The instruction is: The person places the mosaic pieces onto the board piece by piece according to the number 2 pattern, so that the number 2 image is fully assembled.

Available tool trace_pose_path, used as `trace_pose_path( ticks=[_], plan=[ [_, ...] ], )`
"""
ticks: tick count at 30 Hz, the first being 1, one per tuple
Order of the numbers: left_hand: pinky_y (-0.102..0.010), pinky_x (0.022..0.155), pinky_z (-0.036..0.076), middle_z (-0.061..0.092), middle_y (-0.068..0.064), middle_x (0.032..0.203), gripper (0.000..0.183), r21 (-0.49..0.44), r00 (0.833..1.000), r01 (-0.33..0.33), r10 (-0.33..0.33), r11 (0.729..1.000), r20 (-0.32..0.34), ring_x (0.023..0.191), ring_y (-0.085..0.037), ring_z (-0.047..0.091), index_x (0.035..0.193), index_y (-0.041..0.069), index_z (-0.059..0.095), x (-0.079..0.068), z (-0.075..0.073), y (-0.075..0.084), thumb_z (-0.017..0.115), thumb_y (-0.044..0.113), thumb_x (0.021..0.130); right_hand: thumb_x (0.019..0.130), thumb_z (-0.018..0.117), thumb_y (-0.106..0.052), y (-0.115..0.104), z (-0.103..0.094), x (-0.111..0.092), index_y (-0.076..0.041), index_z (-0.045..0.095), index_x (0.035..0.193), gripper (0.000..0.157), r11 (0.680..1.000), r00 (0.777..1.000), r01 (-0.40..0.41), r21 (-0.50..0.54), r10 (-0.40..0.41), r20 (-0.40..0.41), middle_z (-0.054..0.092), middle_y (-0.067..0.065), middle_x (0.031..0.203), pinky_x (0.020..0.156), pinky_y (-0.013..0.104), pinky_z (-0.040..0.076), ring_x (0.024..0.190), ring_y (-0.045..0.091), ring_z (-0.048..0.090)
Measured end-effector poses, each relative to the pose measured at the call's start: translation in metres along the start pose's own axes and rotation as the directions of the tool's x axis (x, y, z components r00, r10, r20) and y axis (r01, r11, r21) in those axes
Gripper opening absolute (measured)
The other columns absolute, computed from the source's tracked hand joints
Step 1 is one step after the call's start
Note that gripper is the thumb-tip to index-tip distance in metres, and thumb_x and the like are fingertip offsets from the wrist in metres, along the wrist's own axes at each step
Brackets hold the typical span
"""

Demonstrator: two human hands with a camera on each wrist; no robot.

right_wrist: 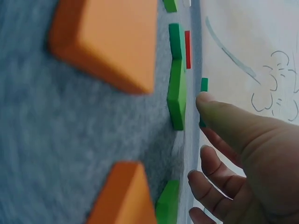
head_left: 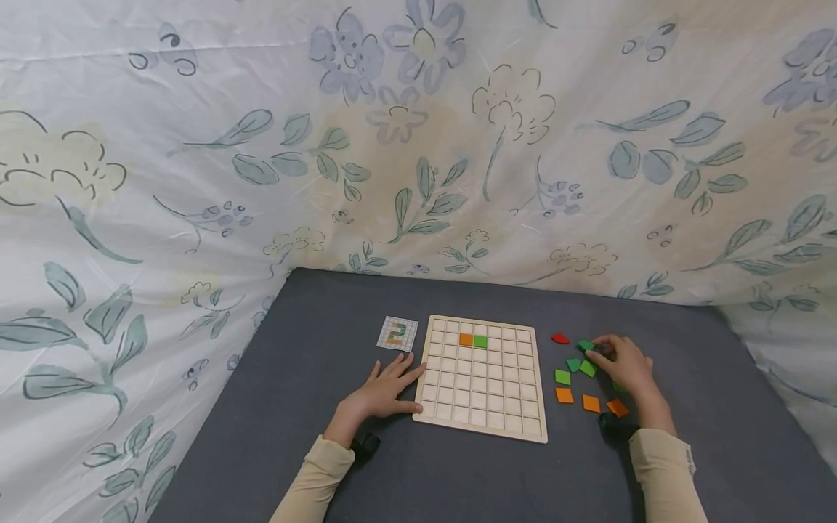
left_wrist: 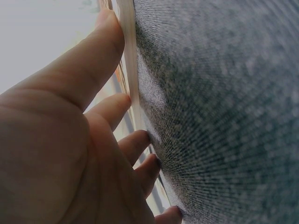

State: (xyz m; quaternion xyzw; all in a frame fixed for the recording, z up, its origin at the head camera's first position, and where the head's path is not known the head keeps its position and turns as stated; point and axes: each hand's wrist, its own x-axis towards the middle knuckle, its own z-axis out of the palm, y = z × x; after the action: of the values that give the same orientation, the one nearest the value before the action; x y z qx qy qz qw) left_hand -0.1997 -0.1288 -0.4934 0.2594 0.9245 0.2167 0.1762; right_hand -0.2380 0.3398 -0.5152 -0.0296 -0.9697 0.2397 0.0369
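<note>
A wooden grid board (head_left: 487,434) lies on the dark table, an orange square tile (head_left: 466,339) and a green square tile (head_left: 480,341) side by side in its upper part. Spread along the board's left edge is my left hand (head_left: 384,392), its thumb and index finger touching the rim. My right hand (head_left: 629,365) is right of the board, among loose tiles. Between its thumb and index finger it pinches a dark green tile (right_wrist: 204,85), mostly covered by the thumb in the right wrist view. The other fingers curve loosely.
Near that hand lie a red piece (head_left: 560,338), another dark green piece (head_left: 573,365), light green squares (head_left: 562,377) and orange squares (head_left: 564,396). A small printed pattern card (head_left: 397,333) is left of the board. Behind the table hangs a floral curtain (head_left: 418,145).
</note>
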Motion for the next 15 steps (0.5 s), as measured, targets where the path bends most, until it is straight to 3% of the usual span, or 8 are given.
trace_pose_path(
  ticks=[15],
  plan=[
    [-0.062,0.109,0.002,0.014,-0.011,0.155,0.077,-0.001,1.0,0.007,-0.007,1.0,0.004,0.143,-0.031,0.006,0.148,0.02,0.026,0.0,0.0,0.001,0.06,0.047,0.086,0.089,0.059,-0.043,-0.027,0.003,-0.001,0.0,0.056,0.111,0.048,1.0,1.0,0.004,0.022,-0.003,-0.025,0.051,0.023,0.101,0.073,0.055,0.029,0.089,0.035,0.049]
  ],
)
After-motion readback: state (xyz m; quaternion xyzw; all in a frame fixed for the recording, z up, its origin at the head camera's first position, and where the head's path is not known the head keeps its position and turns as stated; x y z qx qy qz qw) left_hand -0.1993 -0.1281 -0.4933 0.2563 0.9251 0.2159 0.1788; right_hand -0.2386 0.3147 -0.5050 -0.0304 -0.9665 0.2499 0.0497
